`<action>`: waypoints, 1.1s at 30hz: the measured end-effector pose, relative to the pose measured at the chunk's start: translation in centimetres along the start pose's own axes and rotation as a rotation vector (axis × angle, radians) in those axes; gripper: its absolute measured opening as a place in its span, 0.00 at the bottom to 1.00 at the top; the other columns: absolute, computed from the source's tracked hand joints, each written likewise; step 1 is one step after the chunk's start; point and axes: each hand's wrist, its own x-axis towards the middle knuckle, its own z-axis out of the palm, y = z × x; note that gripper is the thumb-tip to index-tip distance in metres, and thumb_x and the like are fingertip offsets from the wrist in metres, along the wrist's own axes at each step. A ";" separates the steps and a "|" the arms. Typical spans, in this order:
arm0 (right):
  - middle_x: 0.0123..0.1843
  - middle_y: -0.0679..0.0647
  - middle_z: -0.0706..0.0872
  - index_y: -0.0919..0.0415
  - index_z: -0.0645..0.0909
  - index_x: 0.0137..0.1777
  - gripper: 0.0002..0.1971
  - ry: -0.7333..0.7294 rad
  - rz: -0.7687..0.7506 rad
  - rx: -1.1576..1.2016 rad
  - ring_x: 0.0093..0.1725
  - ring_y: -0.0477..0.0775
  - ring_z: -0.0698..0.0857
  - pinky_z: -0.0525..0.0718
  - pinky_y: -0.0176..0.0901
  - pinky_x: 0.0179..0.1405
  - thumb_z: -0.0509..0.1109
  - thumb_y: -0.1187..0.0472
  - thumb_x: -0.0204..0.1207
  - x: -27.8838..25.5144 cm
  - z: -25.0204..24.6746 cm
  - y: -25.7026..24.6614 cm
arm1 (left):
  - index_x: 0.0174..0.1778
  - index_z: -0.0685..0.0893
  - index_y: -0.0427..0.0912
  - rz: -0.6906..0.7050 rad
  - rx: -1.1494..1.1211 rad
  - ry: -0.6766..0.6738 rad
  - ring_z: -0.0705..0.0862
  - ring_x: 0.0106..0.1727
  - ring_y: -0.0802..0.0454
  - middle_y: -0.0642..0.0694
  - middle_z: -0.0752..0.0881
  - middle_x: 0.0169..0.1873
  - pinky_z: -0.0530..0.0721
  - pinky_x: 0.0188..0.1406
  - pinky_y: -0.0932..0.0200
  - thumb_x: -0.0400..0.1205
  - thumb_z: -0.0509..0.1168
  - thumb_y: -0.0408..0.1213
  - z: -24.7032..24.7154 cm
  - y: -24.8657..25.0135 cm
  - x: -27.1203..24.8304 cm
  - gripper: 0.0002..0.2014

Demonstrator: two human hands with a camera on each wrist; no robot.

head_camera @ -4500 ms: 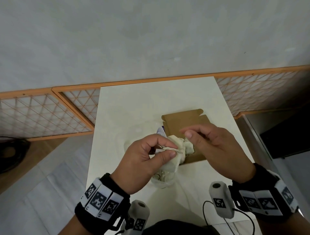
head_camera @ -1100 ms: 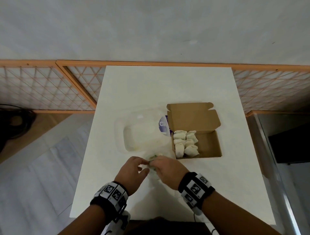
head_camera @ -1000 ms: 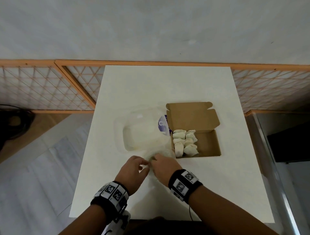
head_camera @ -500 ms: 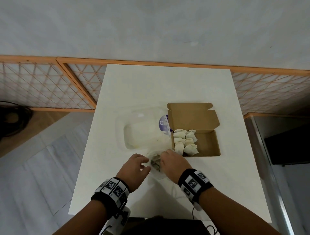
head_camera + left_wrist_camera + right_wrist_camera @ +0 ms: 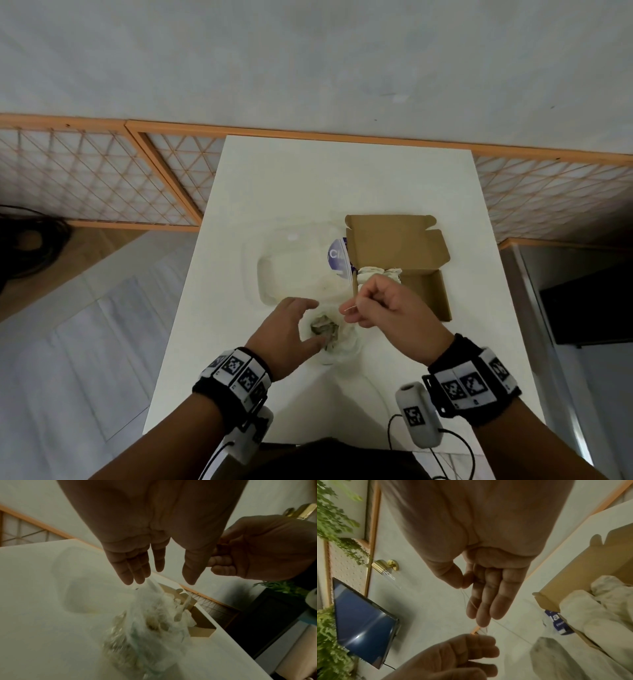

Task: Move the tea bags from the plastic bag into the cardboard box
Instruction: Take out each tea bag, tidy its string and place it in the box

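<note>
Since half a second before, the right hand [image 5: 390, 308] had lifted off the plastic bag [image 5: 337, 337] and risen in front of the cardboard box [image 5: 426, 293], while the left hand [image 5: 286, 334] had spread wider beside the bag. Between the right thumb and forefinger a thin pale string [image 5: 466, 599] was pinched, trailing down past the other fingers, which hung half curled; what hung at its far end could not be told. The left fingers [image 5: 130, 568] were straight and relaxed, their tips at the bag's open mouth, gripping nothing. Just under and beside them lay the crumpled bag with tea bags [image 5: 154, 623] still inside. Beyond the right knuckles, more tea bags [image 5: 378, 272] sat in the box's left end, its lid flap up. Past the left fingertips stood a clear plastic container [image 5: 291, 270]; its blue label [image 5: 337, 258] showed only "Cl".
</note>
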 end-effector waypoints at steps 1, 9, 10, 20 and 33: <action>0.52 0.56 0.96 0.71 0.76 0.50 0.05 -0.009 -0.012 -0.001 0.53 0.56 0.95 0.91 0.57 0.56 0.64 0.70 0.89 -0.2 -0.1 -0.6 | 0.81 0.73 0.56 0.042 -0.003 0.003 0.78 0.73 0.61 0.60 0.74 0.75 0.74 0.70 0.67 0.80 0.76 0.51 -0.2 0.7 0.1 0.34; 0.51 0.60 0.96 0.65 0.79 0.50 0.07 -0.022 -0.110 0.006 0.51 0.62 0.95 0.91 0.61 0.57 0.64 0.68 0.91 -2.4 -1.1 -5.8 | 0.63 0.86 0.54 0.288 -0.054 -0.078 0.84 0.60 0.59 0.56 0.86 0.58 0.83 0.65 0.53 0.84 0.70 0.52 -0.8 5.3 0.8 0.13; 0.50 0.61 0.95 0.65 0.79 0.50 0.07 0.007 -0.126 0.019 0.51 0.63 0.95 0.92 0.58 0.55 0.63 0.68 0.91 -2.6 -1.3 -6.3 | 0.61 0.88 0.51 0.291 -0.039 -0.071 0.85 0.57 0.57 0.55 0.87 0.54 0.84 0.63 0.51 0.87 0.67 0.49 -0.9 5.6 0.7 0.11; 0.43 0.62 0.93 0.68 0.80 0.53 0.06 0.369 -0.140 0.093 0.45 0.67 0.94 0.89 0.56 0.46 0.65 0.65 0.90 -1.4 -4.2 -6.8 | 0.67 0.74 0.55 0.345 -0.217 -0.022 0.90 0.51 0.60 0.63 0.93 0.49 0.88 0.54 0.52 0.94 0.57 0.43 -4.0 8.7 -2.9 0.08; 0.38 0.52 0.91 0.61 0.81 0.52 0.04 0.329 -0.112 0.035 0.38 0.53 0.89 0.87 0.43 0.38 0.67 0.64 0.89 3.0 -3.1 -3.2 | 0.55 0.90 0.56 0.364 -0.166 0.094 0.88 0.53 0.60 0.60 0.89 0.48 0.80 0.53 0.71 0.85 0.73 0.37 -4.8 7.3 -2.6 0.07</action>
